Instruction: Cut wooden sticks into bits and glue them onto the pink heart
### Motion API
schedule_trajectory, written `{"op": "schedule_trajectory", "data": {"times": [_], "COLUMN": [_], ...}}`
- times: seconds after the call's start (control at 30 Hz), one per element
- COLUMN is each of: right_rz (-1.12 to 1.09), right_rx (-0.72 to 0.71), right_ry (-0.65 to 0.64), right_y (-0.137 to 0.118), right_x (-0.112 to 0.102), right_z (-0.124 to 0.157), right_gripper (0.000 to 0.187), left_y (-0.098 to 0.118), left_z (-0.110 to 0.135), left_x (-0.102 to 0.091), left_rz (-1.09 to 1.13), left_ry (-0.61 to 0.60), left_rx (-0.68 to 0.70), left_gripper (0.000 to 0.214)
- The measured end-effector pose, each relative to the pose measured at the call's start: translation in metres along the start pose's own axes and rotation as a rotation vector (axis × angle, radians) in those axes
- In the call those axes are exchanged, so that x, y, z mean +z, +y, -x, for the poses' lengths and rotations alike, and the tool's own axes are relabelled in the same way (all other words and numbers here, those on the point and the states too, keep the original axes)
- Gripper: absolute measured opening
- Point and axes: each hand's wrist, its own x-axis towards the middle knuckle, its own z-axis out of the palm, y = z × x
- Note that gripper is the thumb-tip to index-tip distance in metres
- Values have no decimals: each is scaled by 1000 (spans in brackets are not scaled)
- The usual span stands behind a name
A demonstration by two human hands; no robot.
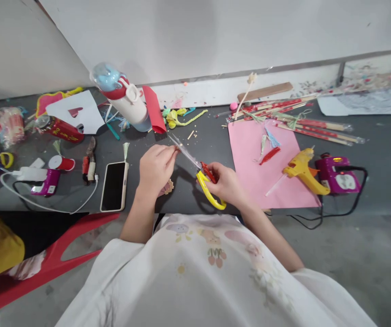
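My right hand (228, 184) is wrapped round a pair of scissors (211, 194) with yellow handles; its blades point up and left. A small red piece lies against the scissors at my fingers, and I cannot tell whether it is held too. The fingertips of my left hand (157, 165) are pinched together close beside the blades. Something tiny and reddish may be between them, but it is too small to name. Partly hidden below that hand, a small brownish scalloped piece (166, 188) rests on the dark table (188, 200).
To the left are a phone (114, 187), pliers (89, 161), a red can (64, 129) and a white bottle (130, 106). On the right, pink paper (250, 159) bears tassels and a yellow glue gun (301, 169), beside a purple power block (338, 175) with a black cable. Several red-patterned sticks (328, 129) lie behind.
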Motion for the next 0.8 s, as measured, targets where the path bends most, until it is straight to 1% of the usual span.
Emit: {"op": "schedule_trajectory", "data": {"times": [0.17, 0.37, 0.5, 0.6, 0.8], "right_rz": [15, 65, 95, 110, 135], "right_rx": [13, -42, -62, -65, -58], "right_ry": [-16, -29, -35, -35, -57], "right_y": [-1, -1, -2, -4, -6], "right_x": [-5, -7, -7, -7, -9], "right_z": [3, 3, 2, 2, 3], "right_gripper": [33, 44, 38, 33, 36], "left_y": [5, 6, 4, 3, 2], "left_z": [4, 9, 11, 11, 12], "left_x": [-2, 0, 0, -1, -1], "left_rz": [109, 210, 221, 214, 179], "left_ry": [-29, -76, -72, -91, -155], "left_rx": [16, 74, 91, 93, 80], "left_gripper": [24, 23, 21, 22, 22]}}
